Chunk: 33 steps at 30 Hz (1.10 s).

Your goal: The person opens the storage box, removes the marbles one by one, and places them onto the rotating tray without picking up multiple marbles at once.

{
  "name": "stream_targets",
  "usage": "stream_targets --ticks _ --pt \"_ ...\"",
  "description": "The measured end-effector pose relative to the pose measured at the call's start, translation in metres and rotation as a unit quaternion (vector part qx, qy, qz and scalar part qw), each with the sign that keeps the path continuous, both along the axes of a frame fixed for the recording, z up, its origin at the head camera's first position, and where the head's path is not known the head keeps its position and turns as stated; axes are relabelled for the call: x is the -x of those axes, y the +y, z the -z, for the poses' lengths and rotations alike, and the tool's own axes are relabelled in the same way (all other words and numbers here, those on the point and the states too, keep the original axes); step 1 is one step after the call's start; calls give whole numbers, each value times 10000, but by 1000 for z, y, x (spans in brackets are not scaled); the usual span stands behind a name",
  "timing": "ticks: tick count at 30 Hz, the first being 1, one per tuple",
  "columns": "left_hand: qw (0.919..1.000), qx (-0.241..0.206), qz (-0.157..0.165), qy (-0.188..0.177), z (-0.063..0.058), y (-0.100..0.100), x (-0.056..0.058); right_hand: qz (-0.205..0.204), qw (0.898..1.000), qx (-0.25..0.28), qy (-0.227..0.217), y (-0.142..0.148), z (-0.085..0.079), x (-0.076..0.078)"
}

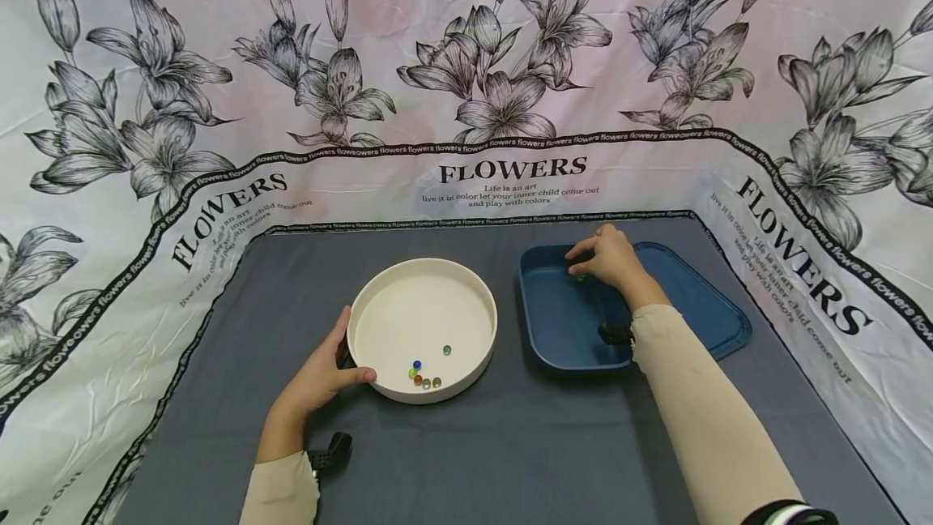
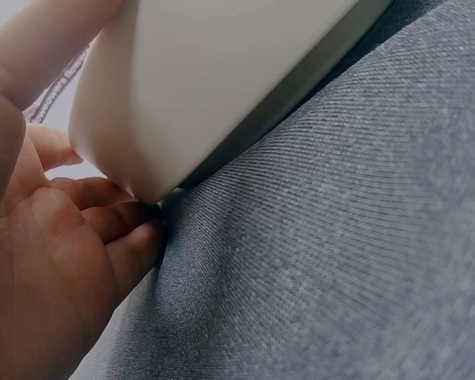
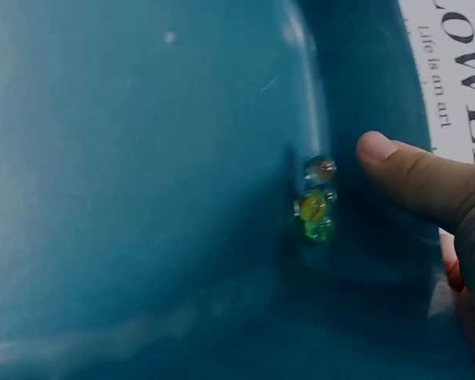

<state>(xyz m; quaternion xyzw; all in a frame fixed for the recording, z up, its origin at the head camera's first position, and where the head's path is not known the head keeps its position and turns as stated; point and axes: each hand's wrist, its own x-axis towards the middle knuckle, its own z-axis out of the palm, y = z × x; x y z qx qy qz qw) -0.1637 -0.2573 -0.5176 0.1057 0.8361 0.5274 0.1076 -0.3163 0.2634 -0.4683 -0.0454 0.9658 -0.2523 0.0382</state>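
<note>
My left hand (image 1: 321, 375) grips the left side of a round cream dish (image 1: 408, 298), thumb over its rim and fingers (image 2: 131, 245) curled beneath its outer wall. Several glass marbles (image 1: 427, 383) lie near the dish's front, among them a blue one (image 1: 417, 364); a greenish one (image 1: 447, 350) sits apart. My right hand (image 1: 612, 262) is over the far side of a blue rectangular tray (image 1: 561, 330). In the right wrist view its thumb (image 3: 404, 170) stretches out beside a small cluster of marbles, a yellow one (image 3: 313, 207) and a green one (image 3: 318, 230) included. The thumb is apart from them.
A blue lid-like piece (image 1: 700, 298) lies to the right of the tray, partly behind the right forearm. Grey cloth (image 1: 437, 460) covers the table, bordered by white flower-printed fabric (image 1: 510, 177). Each wrist wears a black device (image 1: 335, 452).
</note>
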Motion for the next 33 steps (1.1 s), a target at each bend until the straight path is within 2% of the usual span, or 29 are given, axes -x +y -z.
stream_targets --ticks 9,18,27,33 --pt "9998 -183 13 7 -1 -1 0 -192 9975 -661 164 -3 8 3" --pt "10000 -65 -3 -13 1 -2 -1 -468 9930 -1058 242 -4 14 3" --pt "10000 -41 -22 -42 -2 0 0 -356 9963 -762 148 -4 14 3" --pt "9999 -127 19 -5 -4 1 -1 -193 9975 -127 666 0 14 0"
